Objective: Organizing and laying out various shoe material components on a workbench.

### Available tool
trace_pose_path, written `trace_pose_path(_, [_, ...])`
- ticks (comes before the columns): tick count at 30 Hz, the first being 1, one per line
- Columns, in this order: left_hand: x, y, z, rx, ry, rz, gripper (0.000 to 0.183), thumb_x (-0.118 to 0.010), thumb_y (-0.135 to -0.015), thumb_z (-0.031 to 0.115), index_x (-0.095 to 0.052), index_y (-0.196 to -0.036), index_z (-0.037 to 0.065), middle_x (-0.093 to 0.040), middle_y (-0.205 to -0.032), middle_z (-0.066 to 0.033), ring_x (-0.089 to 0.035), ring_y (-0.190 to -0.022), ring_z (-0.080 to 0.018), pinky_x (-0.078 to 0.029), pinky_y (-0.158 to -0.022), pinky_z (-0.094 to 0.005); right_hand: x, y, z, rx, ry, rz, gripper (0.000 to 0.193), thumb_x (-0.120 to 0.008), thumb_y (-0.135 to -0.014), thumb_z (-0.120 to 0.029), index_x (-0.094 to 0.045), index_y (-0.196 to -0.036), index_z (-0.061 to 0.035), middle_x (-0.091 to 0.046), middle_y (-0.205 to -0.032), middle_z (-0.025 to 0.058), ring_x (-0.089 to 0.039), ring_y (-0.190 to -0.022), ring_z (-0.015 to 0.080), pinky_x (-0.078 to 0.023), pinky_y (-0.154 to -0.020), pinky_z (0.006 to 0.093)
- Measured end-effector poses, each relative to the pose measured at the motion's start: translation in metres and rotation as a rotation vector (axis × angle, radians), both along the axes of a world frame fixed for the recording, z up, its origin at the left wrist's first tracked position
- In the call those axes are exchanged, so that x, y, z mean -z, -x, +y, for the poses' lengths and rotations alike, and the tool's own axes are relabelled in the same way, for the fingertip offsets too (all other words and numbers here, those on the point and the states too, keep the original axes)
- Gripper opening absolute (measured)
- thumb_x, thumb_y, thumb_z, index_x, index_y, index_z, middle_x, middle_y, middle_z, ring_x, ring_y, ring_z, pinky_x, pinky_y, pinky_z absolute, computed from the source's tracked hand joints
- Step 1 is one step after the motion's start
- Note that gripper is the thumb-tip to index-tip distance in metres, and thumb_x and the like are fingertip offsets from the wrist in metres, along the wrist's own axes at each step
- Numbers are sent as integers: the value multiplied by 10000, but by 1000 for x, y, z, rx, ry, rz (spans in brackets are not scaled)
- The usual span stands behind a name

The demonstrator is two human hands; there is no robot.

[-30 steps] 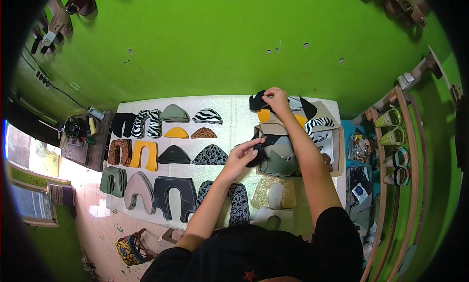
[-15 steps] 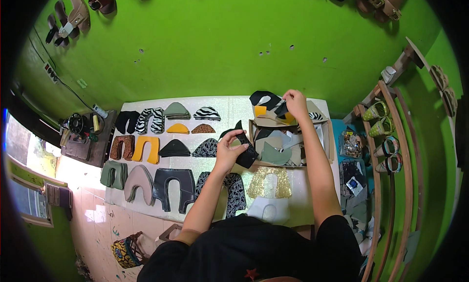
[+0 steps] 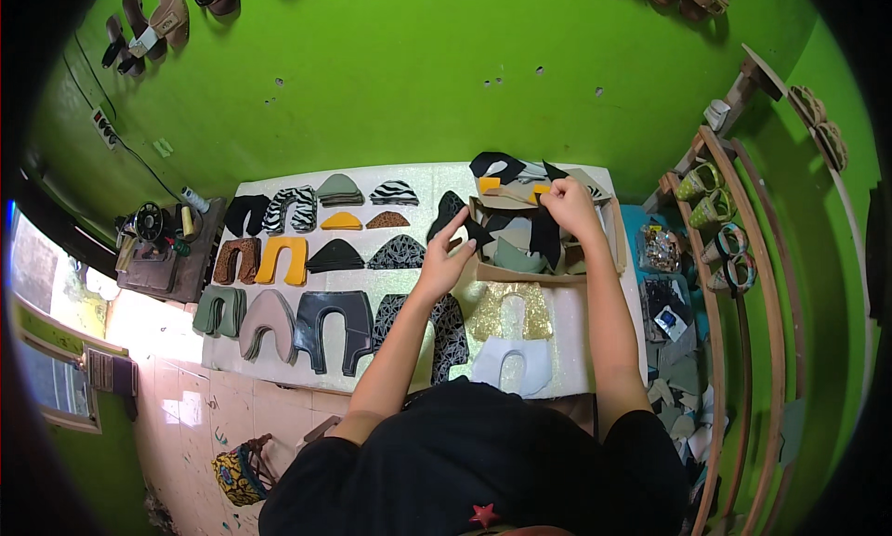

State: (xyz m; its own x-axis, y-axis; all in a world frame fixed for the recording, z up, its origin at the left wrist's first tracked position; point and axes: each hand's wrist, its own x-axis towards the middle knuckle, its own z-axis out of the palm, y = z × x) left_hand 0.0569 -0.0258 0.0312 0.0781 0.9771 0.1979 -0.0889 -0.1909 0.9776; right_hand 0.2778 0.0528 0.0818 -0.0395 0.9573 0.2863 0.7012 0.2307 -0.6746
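My left hand is at the near left corner of a cardboard box. Its thumb and forefinger curve around a dark cut piece, partly hidden by the fingers. Over the box, my right hand is closed on a black cut piece that hangs down beneath it. Inside the box lie grey-green offcuts and other scraps. Black, yellow and zebra-patterned pieces lie behind the box, among them a black curved piece.
Rows of cut shoe parts cover the white table's left, including yellow U-shaped pieces and dark grey ones. Gold glitter and white pieces lie nearest me. A sewing machine stands left; a wooden rack with sandals stands right.
My right hand has lowered toward the box, and a black piece now hangs from it. My left hand has turned, its forefinger and thumb now pointing toward the box.
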Motion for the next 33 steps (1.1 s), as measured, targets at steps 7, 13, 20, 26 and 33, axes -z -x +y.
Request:
trace_pose_path(7, [1, 10, -8, 10, 89, -65, 510, -536, -831, 44, -361, -1310, 54, -465, -1231, -72, -493, -1006, -150, -396, -869, -251, -1, 3, -11, -43, -450, 352, 235, -537, -606, 39, -317, -529, 13, -561, -805, 140, -509, -633, 194, -391, -553, 280])
trace_pose_path(13, [-3, 11, -13, 56, 93, -129, 477, -527, -843, 62, -370, -1292, 30, -410, -1301, -83, -466, -1104, -191, -375, -921, -272, -5, 6, -17, -93, -424, 577, 296, -562, -686, 30, -316, -524, 3, -576, -641, 81, -490, -566, 124, -409, -556, 245])
trace_pose_path(20, [-1, 12, -12, 92, 58, -125, 472, -514, -855, 84, -358, -1297, 29, -402, -1297, -114, -461, -1115, -211, -364, -933, -282, -16, 16, -37, 51, -146, 325, 270, -660, -745, -190, -569, -621, 32, -530, -556, 34, -450, -529, 102, -371, -503, 253])
trace_pose_path(26, [17, 13, -6, 136, 173, -321, 555, -451, -896, 281, -214, -1363, 100, -263, -1339, -217, -425, -1136, -230, -354, -953, -331, -20, 29, -45, -86, -92, 283, 295, -678, -723, -252, -635, -709, 39, -618, -653, 98, -568, -594, 185, -436, -586, 292])
trace_pose_path(33, [22, 10, -11, 144, 172, -375, 632, -425, -887, 381, -98, -1390, 178, -252, -1318, -267, -399, -1169, -304, -324, -974, -350, -42, 50, -54, -208, 43, 179, 201, -681, -704, -144, -661, -794, 34, -651, -752, 101, -594, -663, 132, -461, -637, 253])
